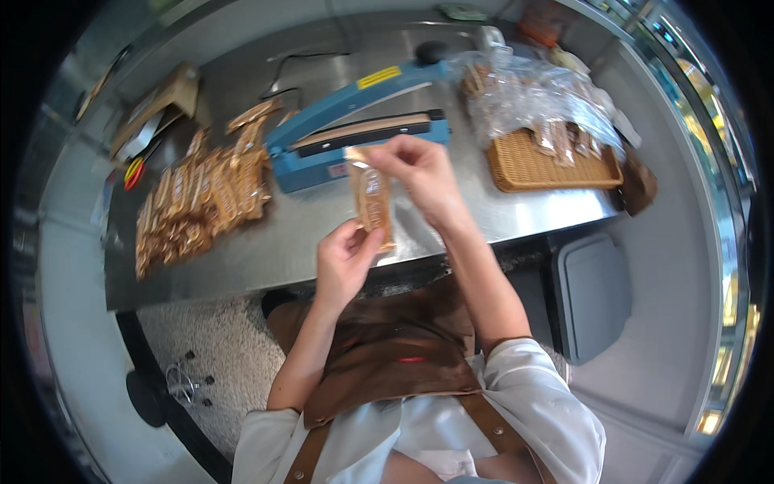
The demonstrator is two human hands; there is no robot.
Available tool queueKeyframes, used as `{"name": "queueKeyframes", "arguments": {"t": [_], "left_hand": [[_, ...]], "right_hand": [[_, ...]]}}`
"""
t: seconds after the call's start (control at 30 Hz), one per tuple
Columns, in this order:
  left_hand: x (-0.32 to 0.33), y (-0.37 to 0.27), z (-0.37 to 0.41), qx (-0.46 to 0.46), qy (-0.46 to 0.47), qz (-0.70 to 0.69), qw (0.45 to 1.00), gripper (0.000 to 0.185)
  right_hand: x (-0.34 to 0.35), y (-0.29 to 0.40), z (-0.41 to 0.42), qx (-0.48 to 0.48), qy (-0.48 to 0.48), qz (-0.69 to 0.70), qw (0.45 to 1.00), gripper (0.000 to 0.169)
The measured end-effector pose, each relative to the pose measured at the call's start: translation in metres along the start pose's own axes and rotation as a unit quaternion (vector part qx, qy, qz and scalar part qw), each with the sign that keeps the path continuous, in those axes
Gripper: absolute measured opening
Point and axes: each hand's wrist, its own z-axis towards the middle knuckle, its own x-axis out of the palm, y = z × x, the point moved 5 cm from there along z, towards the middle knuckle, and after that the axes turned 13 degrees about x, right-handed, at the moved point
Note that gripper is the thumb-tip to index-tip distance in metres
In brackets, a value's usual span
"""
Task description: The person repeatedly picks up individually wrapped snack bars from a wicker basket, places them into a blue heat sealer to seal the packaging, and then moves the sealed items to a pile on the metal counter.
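Between my hands hangs a clear-and-gold snack packet that bears writing, upright over the front of the steel table. My left hand pinches its lower end, and my right hand grips the upper corner. Just behind the packet stands a blue impulse heat sealer, its lever arm raised off the sealing strip. To the left lies a heap of similar packets, stacked in overlapping rows. On the right, a wicker basket holds more wrapped pieces under a crumpled clear plastic bag.
Orange-handled scissors lie by an open cardboard box at the left. A black cord runs behind the sealer. Below the table's right end stands a grey lidded bin. A glass display case borders the right side.
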Motion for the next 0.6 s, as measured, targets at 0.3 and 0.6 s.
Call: {"name": "queueKeyframes", "arguments": {"t": [0.3, 0.6], "left_hand": [[-0.053, -0.009, 0.002, -0.048, -0.014, 0.108, 0.993, 0.015], [-0.253, -0.037, 0.025, -0.004, -0.229, 0.316, 0.92, 0.021]], "right_hand": [[-0.064, 0.0, -0.011, -0.065, -0.057, -0.02, 0.996, 0.022], [-0.283, -0.015, 0.021, -0.08, -0.499, -0.496, 0.706, 0.024]]}}
